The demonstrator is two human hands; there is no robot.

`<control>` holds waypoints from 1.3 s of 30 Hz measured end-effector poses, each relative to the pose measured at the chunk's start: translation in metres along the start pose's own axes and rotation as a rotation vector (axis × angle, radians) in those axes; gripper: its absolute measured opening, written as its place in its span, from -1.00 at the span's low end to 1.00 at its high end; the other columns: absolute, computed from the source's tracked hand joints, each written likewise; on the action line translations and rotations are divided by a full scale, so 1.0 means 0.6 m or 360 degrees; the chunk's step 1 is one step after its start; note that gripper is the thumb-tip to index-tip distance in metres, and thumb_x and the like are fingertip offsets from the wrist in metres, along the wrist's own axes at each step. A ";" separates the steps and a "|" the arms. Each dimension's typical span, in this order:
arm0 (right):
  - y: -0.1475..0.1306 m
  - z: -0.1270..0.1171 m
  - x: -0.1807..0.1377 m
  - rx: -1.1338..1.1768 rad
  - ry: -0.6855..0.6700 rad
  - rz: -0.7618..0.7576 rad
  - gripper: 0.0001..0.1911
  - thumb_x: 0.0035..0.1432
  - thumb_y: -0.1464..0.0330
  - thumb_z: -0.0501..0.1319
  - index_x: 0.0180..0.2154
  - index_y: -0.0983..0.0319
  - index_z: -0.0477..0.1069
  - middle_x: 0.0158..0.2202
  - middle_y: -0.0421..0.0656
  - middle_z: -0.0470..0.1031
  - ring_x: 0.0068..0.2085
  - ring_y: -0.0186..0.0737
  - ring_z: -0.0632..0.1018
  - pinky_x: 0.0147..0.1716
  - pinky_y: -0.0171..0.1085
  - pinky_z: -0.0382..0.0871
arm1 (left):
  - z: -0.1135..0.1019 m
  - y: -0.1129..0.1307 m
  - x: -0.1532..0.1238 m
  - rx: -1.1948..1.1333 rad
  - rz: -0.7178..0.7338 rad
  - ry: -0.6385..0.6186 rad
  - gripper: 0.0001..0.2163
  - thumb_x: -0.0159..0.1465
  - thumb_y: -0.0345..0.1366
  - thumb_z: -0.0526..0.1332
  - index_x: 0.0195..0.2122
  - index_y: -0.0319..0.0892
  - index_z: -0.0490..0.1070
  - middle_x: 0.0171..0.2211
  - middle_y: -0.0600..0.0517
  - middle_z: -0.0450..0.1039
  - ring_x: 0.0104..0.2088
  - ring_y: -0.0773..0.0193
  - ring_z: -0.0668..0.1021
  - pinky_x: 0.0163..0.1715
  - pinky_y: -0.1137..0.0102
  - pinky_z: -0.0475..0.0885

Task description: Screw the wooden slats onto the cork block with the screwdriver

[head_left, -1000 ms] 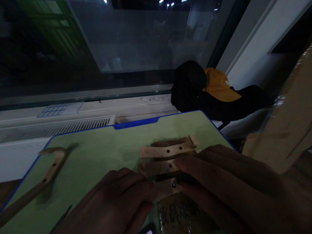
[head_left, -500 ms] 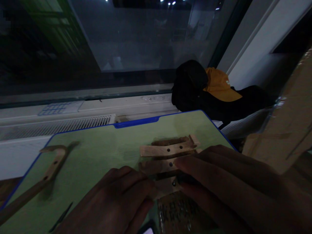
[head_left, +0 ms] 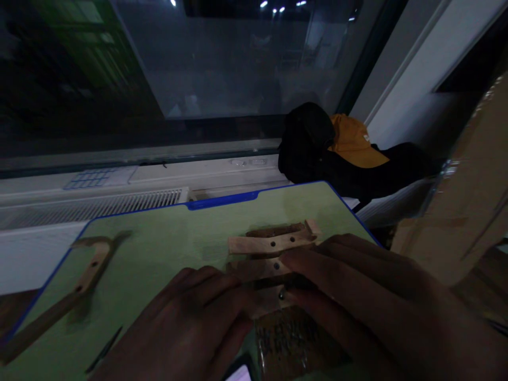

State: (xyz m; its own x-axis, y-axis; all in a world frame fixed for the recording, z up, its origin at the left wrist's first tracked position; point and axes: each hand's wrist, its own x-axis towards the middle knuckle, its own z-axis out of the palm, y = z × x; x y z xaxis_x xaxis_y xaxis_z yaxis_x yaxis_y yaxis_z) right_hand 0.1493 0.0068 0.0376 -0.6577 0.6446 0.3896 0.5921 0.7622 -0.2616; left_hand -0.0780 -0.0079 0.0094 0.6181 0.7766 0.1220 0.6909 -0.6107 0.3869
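Observation:
Two wooden strips lie side by side between my hands: a near strip (head_left: 271, 301) with a shiny metal piece in its hole, and a middle strip (head_left: 260, 269) with a dark hole. My left hand (head_left: 186, 317), fingers bent together, grips the near strip's left end. My right hand (head_left: 369, 301) has its fingers closed over the right ends of both strips, hiding them. Just beyond lies a paler wooden strip (head_left: 254, 245) with two holes, against a darker wooden piece (head_left: 270, 231). Under the near strip is a taped cardboard piece (head_left: 281, 344) with dark handwriting.
A hooked wooden part (head_left: 85, 275) with two holes lies at the left of the green tabletop (head_left: 159, 248). A thin dark tool (head_left: 103, 349) and a phone (head_left: 240, 373) lie near my left hand. Beyond are a radiator (head_left: 119, 203), an orange cap (head_left: 355, 142) and a cardboard box (head_left: 456, 211).
Both hands keep their hold on the wood, with only a slight shift of the fingers. The view has moved a little, and more of the phone and the handwriting shows.

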 end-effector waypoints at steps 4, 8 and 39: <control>-0.007 -0.008 0.008 0.0060 0.0014 0.0044 -0.67 0.29 0.37 0.04 0.09 0.11 0.20 0.01 -0.17 0.47 0.01 -0.29 0.49 0.04 -0.28 0.37 | 0.001 0.018 0.014 -0.0128 -0.0097 0.0166 -0.86 0.21 -0.30 0.25 -0.20 0.00 0.47 -0.21 0.12 0.56 -0.21 0.18 0.57 -0.20 0.27 0.43; -0.012 -0.012 0.010 0.0081 0.0012 0.0034 -0.69 0.28 0.37 0.07 0.06 0.15 0.25 -0.08 -0.16 0.52 -0.07 -0.27 0.53 0.01 -0.20 0.40 | 0.010 0.036 0.029 -0.0310 -0.0232 0.0424 -0.86 0.14 -0.38 0.31 -0.27 -0.05 0.49 -0.26 0.12 0.57 -0.23 0.20 0.56 -0.17 0.27 0.41; -0.019 -0.006 0.007 -0.0011 0.0013 -0.0059 -0.66 0.28 0.42 0.06 0.08 0.33 0.25 -0.10 0.00 0.50 -0.13 -0.16 0.51 -0.12 -0.15 0.42 | 0.009 0.059 0.045 -0.0441 -0.0250 0.0332 -0.85 0.23 -0.37 0.17 -0.45 -0.19 0.50 -0.49 0.07 0.53 -0.51 0.33 0.50 -0.49 0.43 0.30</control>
State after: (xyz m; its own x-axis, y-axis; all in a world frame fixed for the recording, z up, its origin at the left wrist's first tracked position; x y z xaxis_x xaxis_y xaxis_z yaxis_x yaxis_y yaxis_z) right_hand 0.1415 0.0008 0.0454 -0.6757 0.6153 0.4060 0.5705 0.7853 -0.2405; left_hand -0.0352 -0.0093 0.0216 0.4035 0.8896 0.2139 0.6261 -0.4389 0.6444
